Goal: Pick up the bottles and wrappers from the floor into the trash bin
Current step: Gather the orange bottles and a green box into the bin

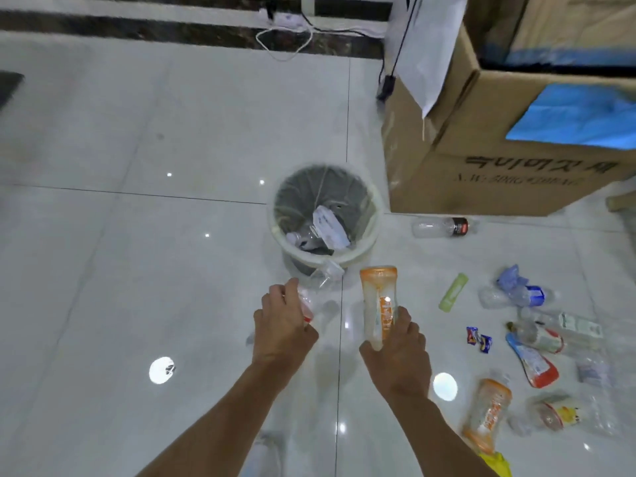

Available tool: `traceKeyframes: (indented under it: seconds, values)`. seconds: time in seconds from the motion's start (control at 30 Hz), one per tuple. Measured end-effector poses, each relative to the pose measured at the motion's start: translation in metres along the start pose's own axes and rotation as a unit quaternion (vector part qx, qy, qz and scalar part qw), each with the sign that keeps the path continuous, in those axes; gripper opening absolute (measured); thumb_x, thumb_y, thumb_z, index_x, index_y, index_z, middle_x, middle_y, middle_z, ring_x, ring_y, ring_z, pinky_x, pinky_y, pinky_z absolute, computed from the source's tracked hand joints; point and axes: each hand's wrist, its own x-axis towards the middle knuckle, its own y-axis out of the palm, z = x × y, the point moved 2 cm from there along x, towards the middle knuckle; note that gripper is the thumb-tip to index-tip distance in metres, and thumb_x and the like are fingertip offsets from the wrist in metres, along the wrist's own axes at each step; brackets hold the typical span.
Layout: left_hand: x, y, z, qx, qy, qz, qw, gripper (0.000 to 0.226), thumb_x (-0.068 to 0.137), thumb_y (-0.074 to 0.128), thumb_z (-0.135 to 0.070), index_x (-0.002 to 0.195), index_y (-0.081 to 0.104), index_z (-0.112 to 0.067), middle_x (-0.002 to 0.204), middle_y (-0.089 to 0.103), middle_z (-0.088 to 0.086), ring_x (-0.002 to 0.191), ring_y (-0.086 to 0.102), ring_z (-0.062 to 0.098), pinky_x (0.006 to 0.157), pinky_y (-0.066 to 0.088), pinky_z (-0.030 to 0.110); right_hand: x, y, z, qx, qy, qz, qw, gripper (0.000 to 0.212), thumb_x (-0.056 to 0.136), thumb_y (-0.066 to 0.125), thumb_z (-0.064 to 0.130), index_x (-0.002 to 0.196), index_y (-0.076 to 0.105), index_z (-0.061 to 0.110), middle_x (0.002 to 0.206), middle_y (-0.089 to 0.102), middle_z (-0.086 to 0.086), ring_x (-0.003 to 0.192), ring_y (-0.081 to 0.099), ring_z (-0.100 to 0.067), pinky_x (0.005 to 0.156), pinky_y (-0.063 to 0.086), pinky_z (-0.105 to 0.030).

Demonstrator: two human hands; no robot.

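Bottles and wrappers mostly down on the glossy white tiled floor (137,132), spread to the right of the round white trash bin (365,250) with its clear liner; a few pieces already inside it. Right grip (395,349) clamped round the lower end of a tall translucent plastic bottle with orange cap and orange label (378,297), long end pointing at the bin, just short of the near rim and not over the mouth. Left grip (282,325) curled round a clear crumpled plastic bottle with a red patch (307,306), blurred, likewise near the rim but outside it. Looks risky to let go from here: likely strikes the rim, bounces back and rolls off across the slick tiles. Dropped together, may knock against each other at the mouth and spill one over the side. May also nudge or tip a bin that looks light. Leaves plenty to fetch afterwards, among them a second orange-capped bottle (487,414), a pale green wrapper (453,292) and a clear bottle with a dark label (440,227) beside the brown cardboard box (481,160).
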Motion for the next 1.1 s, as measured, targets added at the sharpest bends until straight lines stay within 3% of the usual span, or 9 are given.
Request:
traceKeyframes:
  seconds: [0.23,0.47,0.63,0.8,1.1]
  values:
    - [0.056,-0.103,0.044,0.103,0.004,-0.043,0.994,0.074,0.081,0.06,-0.026,0.146,0.025,-0.021,0.126,0.045,0.004,0.11,0.046,0.023,0.09,0.04,0.035,0.029,-0.059,0.098,-0.036,-0.032,-0.046,0.998,0.076,0.075,0.066,0.034,0.138,0.031,0.012,0.115,0.052,-0.009,0.102,0.052,-0.028,0.082,0.05,-0.041]
    - [0.071,-0.144,0.064,0.167,0.006,-0.047,0.985,0.076,0.077,0.055,-0.02,0.148,0.029,-0.019,0.119,0.05,0.004,0.102,0.049,0.026,0.082,0.038,0.037,0.042,-0.087,0.138,-0.064,-0.036,-0.047,0.996,0.078,0.074,0.067,0.033,0.139,0.028,0.015,0.116,0.05,-0.008,0.104,0.049,-0.027,0.086,0.047,-0.041]
    - [0.074,-0.144,0.051,0.166,0.021,-0.027,0.985,0.073,0.068,0.058,-0.016,0.138,0.04,-0.019,0.114,0.054,0.001,0.101,0.051,0.025,0.082,0.039,0.035,0.044,-0.092,0.138,-0.067,-0.025,-0.046,0.996,0.079,0.073,0.068,0.038,0.138,0.029,0.015,0.116,0.05,-0.007,0.105,0.05,-0.026,0.086,0.047,-0.04]
    - [0.085,-0.137,0.015,0.128,0.012,0.012,0.992,0.074,0.069,0.062,-0.018,0.138,0.034,-0.022,0.121,0.051,-0.004,0.108,0.048,0.022,0.087,0.035,0.034,0.053,-0.109,0.114,-0.061,-0.012,-0.034,0.998,0.081,0.076,0.065,0.041,0.141,0.026,0.014,0.118,0.051,-0.005,0.106,0.05,-0.024,0.086,0.046,-0.036]
    - [0.154,-0.083,-0.029,0.209,0.061,0.002,0.976,0.067,0.069,0.07,-0.041,0.125,0.044,-0.017,0.111,0.054,0.004,0.101,0.053,0.026,0.082,0.04,0.038,0.109,-0.098,0.077,-0.036,-0.033,-0.037,0.998,0.069,0.077,0.062,0.043,0.134,0.032,0.018,0.117,0.054,-0.002,0.104,0.05,-0.022,0.088,0.045,-0.033]
